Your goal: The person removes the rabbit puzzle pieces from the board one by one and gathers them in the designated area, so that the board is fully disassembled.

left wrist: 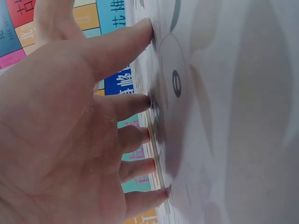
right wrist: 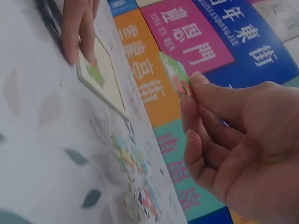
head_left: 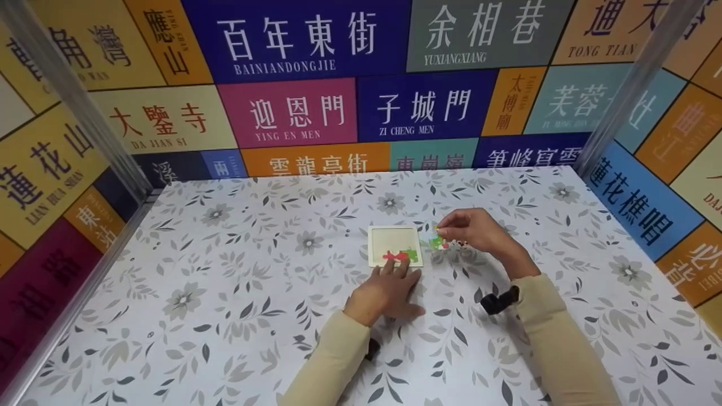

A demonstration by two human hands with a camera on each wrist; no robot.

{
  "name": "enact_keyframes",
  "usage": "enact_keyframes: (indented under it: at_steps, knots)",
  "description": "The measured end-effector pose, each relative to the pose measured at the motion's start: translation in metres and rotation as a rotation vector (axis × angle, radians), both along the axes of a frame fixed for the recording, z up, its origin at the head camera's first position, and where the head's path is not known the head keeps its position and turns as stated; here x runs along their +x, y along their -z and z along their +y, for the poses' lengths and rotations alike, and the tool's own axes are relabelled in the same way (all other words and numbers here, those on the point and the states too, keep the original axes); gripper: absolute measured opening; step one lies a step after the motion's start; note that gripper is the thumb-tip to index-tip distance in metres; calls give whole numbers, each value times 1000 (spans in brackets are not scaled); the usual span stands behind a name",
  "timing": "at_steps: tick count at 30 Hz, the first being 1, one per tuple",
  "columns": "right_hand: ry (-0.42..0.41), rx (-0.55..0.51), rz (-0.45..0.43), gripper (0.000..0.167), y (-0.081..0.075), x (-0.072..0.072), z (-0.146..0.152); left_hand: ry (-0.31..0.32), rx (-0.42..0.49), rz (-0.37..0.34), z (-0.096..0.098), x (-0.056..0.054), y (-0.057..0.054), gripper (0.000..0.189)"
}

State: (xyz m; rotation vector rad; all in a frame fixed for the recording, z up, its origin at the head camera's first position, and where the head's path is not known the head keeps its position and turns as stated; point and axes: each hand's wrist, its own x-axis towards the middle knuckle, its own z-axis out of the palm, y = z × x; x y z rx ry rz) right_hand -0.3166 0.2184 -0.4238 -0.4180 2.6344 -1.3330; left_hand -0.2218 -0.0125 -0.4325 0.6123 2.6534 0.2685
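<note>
A small square cream puzzle tray (head_left: 388, 239) lies on the table, with red and green jigsaw pieces (head_left: 410, 255) along its near side. My left hand (head_left: 386, 292) reaches its near edge; in the left wrist view the fingers (left wrist: 133, 107) are spread and fairly straight, tips down at the tray and tabletop. Just right of the tray, my right hand (head_left: 472, 230) is raised above the table. Between its thumb and forefinger it pinches a green-and-red jigsaw piece (right wrist: 174, 72), clear in the right wrist view. Under that hand lie several loose colourful jigsaw pieces (right wrist: 140, 198).
A white tablecloth (head_left: 237, 270) with grey leaves and flowers covers the table. Panels with Chinese lettering (head_left: 287, 113) stand behind and at both sides. A black band (head_left: 500, 300) sits at the right sleeve's wrist.
</note>
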Motion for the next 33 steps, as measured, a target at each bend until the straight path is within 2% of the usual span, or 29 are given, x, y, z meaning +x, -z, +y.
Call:
enact_keyframes:
  at_steps: [4,9,14,19,21,28,33]
  knots:
    - [-8,4,-5,28,2,0,13,2,-1,5,2,-1,0,77]
    - [-53,14,-61,26,7,0,23,-5,4,-12,2,-2,1,76]
    - [-102,91,-96,23,13,0,23,-27,-2,-38,2,-2,2,77]
    - [-84,152,-133,18,18,1,18,-29,-2,-49,3,-1,1,76]
    - [-74,161,-131,17,19,2,16,-22,-5,-50,3,-2,1,76]
    - [-96,209,-45,16,20,2,11,25,-3,18,0,-1,3,76]
    - [-70,233,-45,15,17,4,7,16,16,9,-1,-1,4,77]
